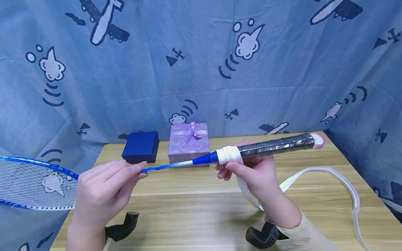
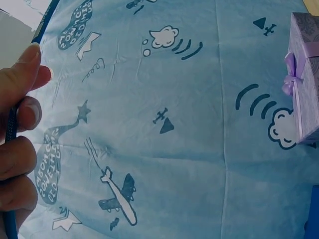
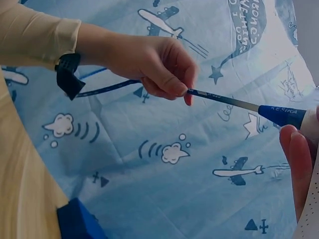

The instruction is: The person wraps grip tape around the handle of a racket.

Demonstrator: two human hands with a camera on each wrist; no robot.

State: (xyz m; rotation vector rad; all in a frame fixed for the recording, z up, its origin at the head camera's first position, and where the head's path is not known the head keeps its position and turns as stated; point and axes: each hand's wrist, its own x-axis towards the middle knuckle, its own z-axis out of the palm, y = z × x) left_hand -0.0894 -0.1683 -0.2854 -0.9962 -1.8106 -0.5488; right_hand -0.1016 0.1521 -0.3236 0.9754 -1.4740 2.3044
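Note:
A badminton racket (image 1: 176, 165) is held level above the table, its strung head (image 1: 34, 186) at the left. My left hand (image 1: 108, 184) pinches the blue shaft near the head; the right wrist view shows the same hand (image 3: 154, 64) with its fingers curled. White perforated grip tape (image 1: 231, 154) is wound around the cone end of the black handle (image 1: 276, 145). At that wrapped part my right hand (image 1: 259, 174) grips the handle and tape, with the thumb at the tape's edge. The loose tape strip (image 1: 337, 174) hangs below and loops across the table to the right.
On the wooden table (image 1: 176, 209), a dark blue box (image 1: 140, 147) and a purple gift box (image 1: 188, 143) with a ribbon bow stand at the back. Behind them hangs a blue printed curtain (image 1: 201, 69). Black wrist mounts (image 1: 122, 226) are worn on both arms.

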